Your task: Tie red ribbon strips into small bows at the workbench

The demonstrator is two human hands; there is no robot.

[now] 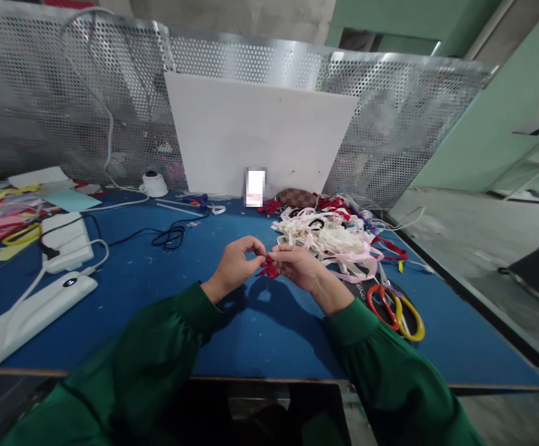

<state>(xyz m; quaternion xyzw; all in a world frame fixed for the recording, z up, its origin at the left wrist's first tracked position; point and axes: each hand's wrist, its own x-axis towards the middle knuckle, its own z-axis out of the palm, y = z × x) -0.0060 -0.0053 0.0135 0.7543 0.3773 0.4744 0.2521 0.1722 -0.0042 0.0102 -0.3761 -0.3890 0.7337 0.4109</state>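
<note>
I can see two bare hands working over a flat blue table (260, 353). The left hand (236, 265) and the right hand (301, 267) meet near the middle. Each grip is pinched, fingertips and thumb together, on a small bright red piece of shiny ribbon (270, 269). It hangs between the two hands, just above the table. It looks folded and bunched up, a bit like a little bow, but it is too small for me to tell if there is a knot.

So I think some of the folding is done. The red piece is not set down yet, and both hands are busy with it, so to me this one does not look finished.

There is lots more stuff close by. A big messy heap of white and pale pink ribbons (328, 234) lies past the right hand. Some dark red bits of ribbon (269, 208) sit at the back, beside a brown checked pouch (297, 197). I can't tell if those bits are made things or loose scraps. The heap looks like a loose tangle to me.

Scissors with red handles (372, 300) and scissors with yellow handles (419, 322) lie near the right sleeve (367, 334). No hand is on them now.
</note>
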